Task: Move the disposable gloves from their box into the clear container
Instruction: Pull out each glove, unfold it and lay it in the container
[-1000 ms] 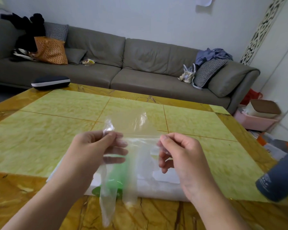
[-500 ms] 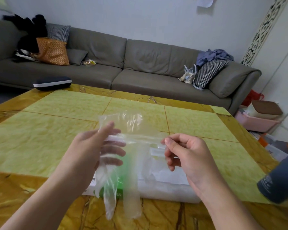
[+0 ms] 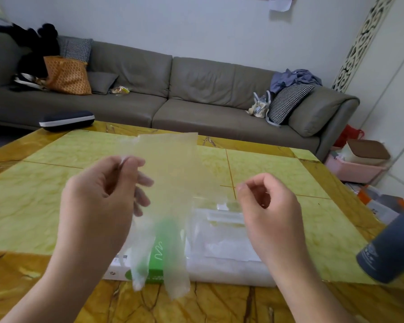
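Above the box [image 3: 154, 264], our left hand [image 3: 98, 201] pinches the glove [image 3: 173, 183], long axis vertical, fingers pointing down; our right hand [image 3: 268, 206] curls empty.

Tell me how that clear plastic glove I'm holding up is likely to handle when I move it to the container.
Probably very floppy: the glove hangs limp from the left hand, whose grip is a pinch at one top corner. Likely very light, since that pinch alone seems to carry it; the right hand appears to hold nothing. Its thin film may cling or drift in air.
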`<state>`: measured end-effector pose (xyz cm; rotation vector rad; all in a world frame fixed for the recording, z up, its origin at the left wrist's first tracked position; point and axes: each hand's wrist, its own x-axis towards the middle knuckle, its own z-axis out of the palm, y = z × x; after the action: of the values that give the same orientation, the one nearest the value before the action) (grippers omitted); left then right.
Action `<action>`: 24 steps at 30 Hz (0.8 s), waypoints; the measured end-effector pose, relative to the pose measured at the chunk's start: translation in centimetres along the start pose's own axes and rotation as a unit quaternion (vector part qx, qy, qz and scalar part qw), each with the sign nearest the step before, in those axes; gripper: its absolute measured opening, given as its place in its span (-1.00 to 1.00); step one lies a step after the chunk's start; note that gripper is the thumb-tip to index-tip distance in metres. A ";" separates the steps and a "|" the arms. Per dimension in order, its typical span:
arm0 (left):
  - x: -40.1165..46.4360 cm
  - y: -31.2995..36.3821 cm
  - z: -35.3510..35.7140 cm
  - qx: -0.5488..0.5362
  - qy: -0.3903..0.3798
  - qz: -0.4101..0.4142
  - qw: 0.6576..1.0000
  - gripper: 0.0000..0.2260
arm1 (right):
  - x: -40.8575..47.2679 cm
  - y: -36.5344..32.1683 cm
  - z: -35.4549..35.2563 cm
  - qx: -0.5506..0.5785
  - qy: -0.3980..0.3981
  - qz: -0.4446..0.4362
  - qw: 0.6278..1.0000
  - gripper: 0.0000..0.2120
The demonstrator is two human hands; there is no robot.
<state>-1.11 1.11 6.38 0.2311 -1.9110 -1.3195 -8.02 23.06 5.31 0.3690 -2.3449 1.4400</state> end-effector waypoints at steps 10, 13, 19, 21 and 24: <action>-6.7 0.5 5.4 0.281 -0.257 0.329 0.864 -0.62 | 1.0 -0.6 -2.1 0.144 -0.152 0.158 0.965 -0.75; -7.3 -0.3 6.2 0.294 -0.338 0.274 0.851 -0.55 | 1.9 2.5 -2.4 0.083 -0.112 0.193 0.971 -0.72; -7.2 0.2 6.8 0.164 -0.366 0.165 0.901 -0.81 | 2.9 6.3 -3.5 -0.135 -0.172 0.192 0.957 -0.77; -6.6 0.6 7.6 0.169 -0.350 0.192 0.901 -0.81 | 2.9 6.5 -3.3 -0.155 -0.182 0.173 0.955 -0.80; -6.0 -0.1 9.8 0.256 -0.366 0.152 0.882 -0.77 | 2.7 6.3 -3.2 -0.208 -0.188 0.150 0.948 -0.76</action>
<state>-3.82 11.35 1.87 -0.3608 -2.7800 -0.6967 -12.46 28.67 2.73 0.1854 -3.0413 1.0060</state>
